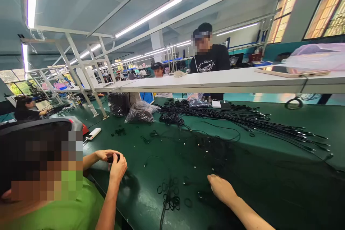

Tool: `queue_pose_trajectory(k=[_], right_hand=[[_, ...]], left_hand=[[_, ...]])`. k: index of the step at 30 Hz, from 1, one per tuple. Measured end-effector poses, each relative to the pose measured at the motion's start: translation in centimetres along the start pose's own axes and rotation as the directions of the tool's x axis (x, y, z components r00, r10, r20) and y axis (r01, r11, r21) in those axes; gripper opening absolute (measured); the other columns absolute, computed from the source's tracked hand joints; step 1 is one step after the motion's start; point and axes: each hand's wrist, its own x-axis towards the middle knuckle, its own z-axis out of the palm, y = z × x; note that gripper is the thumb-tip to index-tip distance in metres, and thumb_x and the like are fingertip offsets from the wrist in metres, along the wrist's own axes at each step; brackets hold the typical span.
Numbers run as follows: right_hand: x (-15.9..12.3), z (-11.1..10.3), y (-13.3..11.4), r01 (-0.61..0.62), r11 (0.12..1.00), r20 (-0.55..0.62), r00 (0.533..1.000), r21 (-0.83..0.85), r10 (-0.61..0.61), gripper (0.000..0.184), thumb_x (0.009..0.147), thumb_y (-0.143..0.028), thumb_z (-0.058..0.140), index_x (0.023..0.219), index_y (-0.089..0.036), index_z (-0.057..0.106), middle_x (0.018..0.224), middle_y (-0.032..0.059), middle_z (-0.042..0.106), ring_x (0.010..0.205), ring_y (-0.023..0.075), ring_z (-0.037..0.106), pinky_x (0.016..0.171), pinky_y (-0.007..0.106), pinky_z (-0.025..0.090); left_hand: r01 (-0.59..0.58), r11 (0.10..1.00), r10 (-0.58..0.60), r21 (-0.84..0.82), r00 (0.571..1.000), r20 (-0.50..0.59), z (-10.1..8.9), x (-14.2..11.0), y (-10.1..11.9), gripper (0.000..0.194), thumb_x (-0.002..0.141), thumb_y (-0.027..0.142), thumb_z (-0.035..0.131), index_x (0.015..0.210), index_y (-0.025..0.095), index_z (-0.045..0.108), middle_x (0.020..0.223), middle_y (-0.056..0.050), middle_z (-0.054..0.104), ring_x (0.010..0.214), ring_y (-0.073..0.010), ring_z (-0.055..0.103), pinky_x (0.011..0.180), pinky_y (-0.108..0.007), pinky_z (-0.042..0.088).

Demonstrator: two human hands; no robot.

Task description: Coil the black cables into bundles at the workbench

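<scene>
My right hand [221, 188] reaches in from the lower right and rests on the green table [269, 187]. Its back faces up and its fingers bend down into dark cables, so the tips are hidden. Small black rubber rings [169, 196] lie loose just left of it. A long bundle of black cables [242, 120] stretches across the table beyond it. My left hand is out of view.
A co-worker in a green shirt [67, 212] sits at the left, both hands [114, 160] closed on a small black part. Black plastic bags [140, 113] lie further back. A white shelf [215, 81] runs across, with a person in black [210, 59] behind it. A white device [93, 133] lies at the left.
</scene>
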Motion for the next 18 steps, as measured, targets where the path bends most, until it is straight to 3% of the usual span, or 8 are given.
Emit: queue_pose_trajectory(k=[4, 7, 9, 12, 15, 17, 18], right_hand=[[-2.4, -4.0, 1.2, 0.089, 0.992, -0.065, 0.994, 0.095, -0.083, 0.027, 0.084, -0.008, 0.030, 0.098, -0.014, 0.053, 0.084, 0.0067, 0.066, 0.076, 0.0170, 0.062, 0.064, 0.028, 0.044], [-5.6, -9.9, 2.8, 0.185, 0.976, -0.194, 0.968, 0.112, -0.161, 0.027, 0.087, -0.019, 0.030, 0.098, -0.019, 0.054, 0.097, 0.0048, 0.063, 0.088, 0.0156, 0.058, 0.075, 0.027, 0.042], [-8.6, -14.5, 3.6, 0.255, 0.965, -0.371, 0.903, 0.060, -0.215, 0.030, 0.087, -0.032, 0.031, 0.096, -0.021, 0.058, 0.092, 0.0055, 0.063, 0.086, 0.0174, 0.058, 0.073, 0.030, 0.043], [-13.7, -19.6, 3.7, 0.380, 0.921, -0.572, 0.740, -0.080, -0.355, 0.038, 0.084, -0.048, 0.034, 0.088, -0.025, 0.063, 0.071, 0.0055, 0.061, 0.066, 0.0165, 0.057, 0.058, 0.030, 0.042], [-18.5, -19.7, 2.6, 0.414, 0.909, -0.695, 0.637, -0.057, -0.334, 0.040, 0.084, -0.053, 0.034, 0.085, -0.027, 0.065, 0.069, 0.0060, 0.058, 0.064, 0.0148, 0.055, 0.058, 0.029, 0.041], [-21.0, -17.4, 1.5, 0.408, 0.913, -0.760, 0.597, 0.011, -0.258, 0.042, 0.084, -0.053, 0.033, 0.082, -0.026, 0.065, 0.073, 0.0066, 0.058, 0.069, 0.0149, 0.056, 0.062, 0.028, 0.043], [-22.0, -16.1, 0.8, 0.409, 0.912, -0.765, 0.598, 0.035, -0.240, 0.042, 0.084, -0.054, 0.034, 0.082, -0.026, 0.065, 0.074, 0.0066, 0.059, 0.071, 0.0150, 0.056, 0.063, 0.028, 0.043]], left_hand=[[0.012, 0.998, -0.015, 0.067, 0.999, 0.049, 0.3, 0.2, 0.0, 0.026, 0.054, -0.007, 0.062, 0.060, 0.018, 0.057, 0.059, 0.006, 0.053, 0.089, -0.0043, 0.048, 0.081, -0.011, 0.033], [0.012, 0.986, -0.018, 0.165, 0.999, 0.036, 1.7, -0.3, -0.6, 0.023, 0.055, 0.001, 0.065, 0.053, 0.020, 0.054, 0.053, 0.005, 0.048, 0.099, -0.0086, 0.044, 0.096, -0.021, 0.025], [0.003, 0.974, -0.004, 0.228, 1.000, 0.007, 2.8, -0.7, -1.2, 0.025, 0.056, 0.006, 0.067, 0.047, 0.022, 0.049, 0.050, 0.003, 0.045, 0.112, -0.0125, 0.035, 0.104, -0.029, 0.013], [-0.026, 0.958, 0.036, 0.286, 0.999, -0.033, 4.3, -1.4, -1.2, 0.031, 0.058, 0.013, 0.067, 0.042, 0.023, 0.043, 0.048, 0.000, 0.041, 0.126, -0.0172, 0.014, 0.106, -0.036, -0.006], [-0.022, 0.950, 0.017, 0.310, 1.000, 0.019, 4.5, -1.7, 0.1, 0.030, 0.057, 0.018, 0.069, 0.042, 0.023, 0.044, 0.049, -0.002, 0.041, 0.126, -0.0227, 0.017, 0.106, -0.040, -0.003], [0.038, 0.967, -0.083, 0.254, 0.982, 0.172, 3.8, -1.6, 1.7, 0.025, 0.059, 0.028, 0.069, 0.045, 0.022, 0.048, 0.050, -0.002, 0.045, 0.117, -0.0243, 0.034, 0.104, -0.042, 0.014], [0.085, 0.977, -0.137, 0.195, 0.952, 0.273, 3.2, -1.4, 2.6, 0.024, 0.061, 0.035, 0.067, 0.049, 0.022, 0.052, 0.053, -0.002, 0.049, 0.111, -0.0237, 0.042, 0.099, -0.041, 0.025]])
